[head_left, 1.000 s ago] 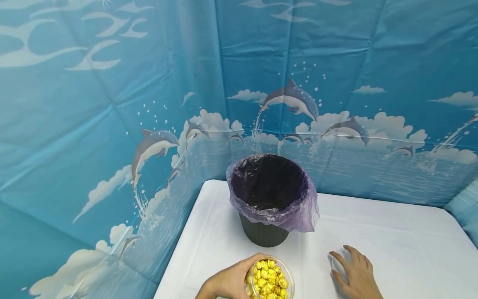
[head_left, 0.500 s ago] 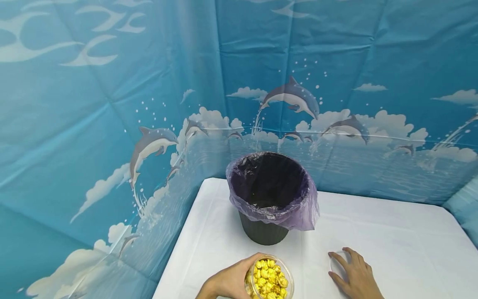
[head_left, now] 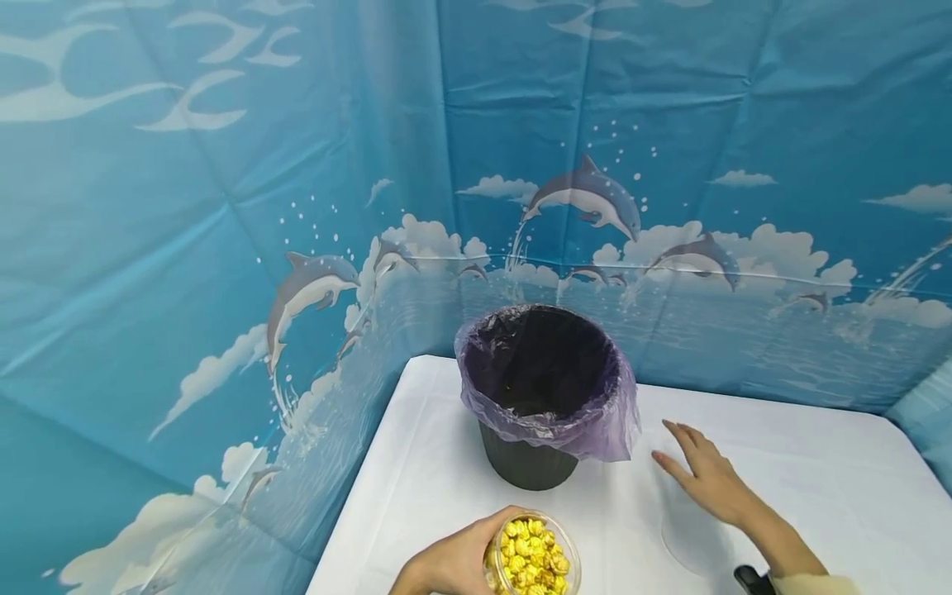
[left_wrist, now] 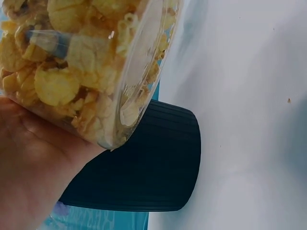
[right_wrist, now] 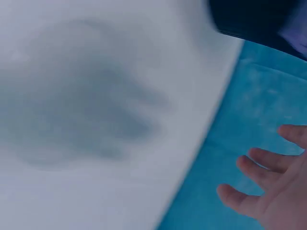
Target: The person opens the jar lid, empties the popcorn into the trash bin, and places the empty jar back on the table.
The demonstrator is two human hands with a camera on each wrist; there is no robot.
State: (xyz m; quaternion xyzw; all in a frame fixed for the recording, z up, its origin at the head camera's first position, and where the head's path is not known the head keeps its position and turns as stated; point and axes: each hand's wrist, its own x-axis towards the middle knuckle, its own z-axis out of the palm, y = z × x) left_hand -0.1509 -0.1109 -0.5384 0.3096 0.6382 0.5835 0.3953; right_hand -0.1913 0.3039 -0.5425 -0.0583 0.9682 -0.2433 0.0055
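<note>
My left hand grips a clear plastic jar by its side near the table's front. Yellow caramel popcorn fills the jar, whose top is uncovered in the head view. To the right, a clear round lid lies flat on the white tablecloth, hard to make out. Past the lid, my right hand hovers over the table with fingers spread and nothing in them. The right wrist view shows those loosely extended fingers and a blurred hand shadow on the cloth.
A dark ribbed bin lined with a purple plastic bag stands beyond the jar. Blue dolphin-print sheets hang behind and left of the white table. A tiny crumb lies on the cloth.
My right hand has let go of the lid, leaving it on the table, and has risen and moved forward. The left hand and popcorn jar stay nearly still.
</note>
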